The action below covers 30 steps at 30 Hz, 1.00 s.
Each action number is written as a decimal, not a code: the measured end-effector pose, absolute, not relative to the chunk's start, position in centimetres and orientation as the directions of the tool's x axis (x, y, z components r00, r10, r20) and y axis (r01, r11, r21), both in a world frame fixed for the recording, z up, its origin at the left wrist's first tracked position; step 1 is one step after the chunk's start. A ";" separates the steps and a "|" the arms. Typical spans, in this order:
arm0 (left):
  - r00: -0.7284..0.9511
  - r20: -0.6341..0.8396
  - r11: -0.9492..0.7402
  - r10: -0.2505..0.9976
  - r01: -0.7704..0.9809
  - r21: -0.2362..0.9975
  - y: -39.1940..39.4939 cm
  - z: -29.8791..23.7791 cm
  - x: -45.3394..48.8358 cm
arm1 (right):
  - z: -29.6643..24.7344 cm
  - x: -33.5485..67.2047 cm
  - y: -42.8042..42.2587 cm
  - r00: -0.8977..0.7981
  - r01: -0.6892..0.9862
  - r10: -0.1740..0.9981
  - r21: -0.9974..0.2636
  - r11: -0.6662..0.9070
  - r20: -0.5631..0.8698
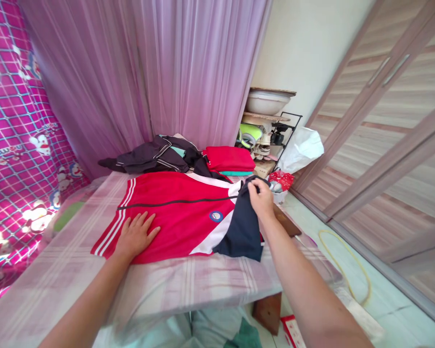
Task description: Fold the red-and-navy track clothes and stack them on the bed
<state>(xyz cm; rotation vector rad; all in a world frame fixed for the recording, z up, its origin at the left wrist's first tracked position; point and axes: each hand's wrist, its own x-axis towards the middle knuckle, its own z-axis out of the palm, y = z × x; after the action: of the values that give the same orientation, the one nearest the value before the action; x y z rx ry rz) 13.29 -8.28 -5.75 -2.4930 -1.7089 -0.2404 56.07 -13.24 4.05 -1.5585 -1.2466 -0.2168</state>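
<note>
A red zip-up jacket (177,220) with white and navy panels lies front side up, its hem to the left and its collar to the right. A black zip runs along it, and a round blue badge sits on the chest. Spread flat on the red cloth near the hem is my left hand (137,237), fingers apart. At the collar end, my right hand (261,197) pinches the navy shoulder cloth, fingers closed on it. The far sleeve is mostly hidden.
Behind the jacket lie a heap of dark clothes (148,155) and a folded red garment (230,158). A plaid cloth (188,280) covers the table. A rack with a white basin (267,103) stands at the back right, a white bag (304,147) beside it. Wooden wardrobe doors (384,125) line the right.
</note>
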 end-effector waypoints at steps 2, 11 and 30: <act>0.350 0.195 -0.359 0.916 0.933 0.010 -8.4 -5.7 13.3 | 3.6 53.9 -11.5 0.264 0.805 0.799 -0.581 0.126 0.539; 0.350 0.206 -0.368 0.914 0.928 0.056 -8.4 -5.6 13.4 | 1.1 54.1 -14.3 0.432 0.869 0.890 -0.334 -0.366 0.149; 0.350 0.194 -0.360 0.916 0.933 0.017 -8.4 -5.6 13.4 | 0.8 57.5 -21.7 0.258 0.874 0.944 -0.367 -0.319 -0.206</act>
<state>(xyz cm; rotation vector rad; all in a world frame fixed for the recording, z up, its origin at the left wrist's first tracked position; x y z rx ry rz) 13.42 -8.45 -5.60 -2.5003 -1.7186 -0.2603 57.54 -21.68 0.85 -2.3438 -1.7157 0.5840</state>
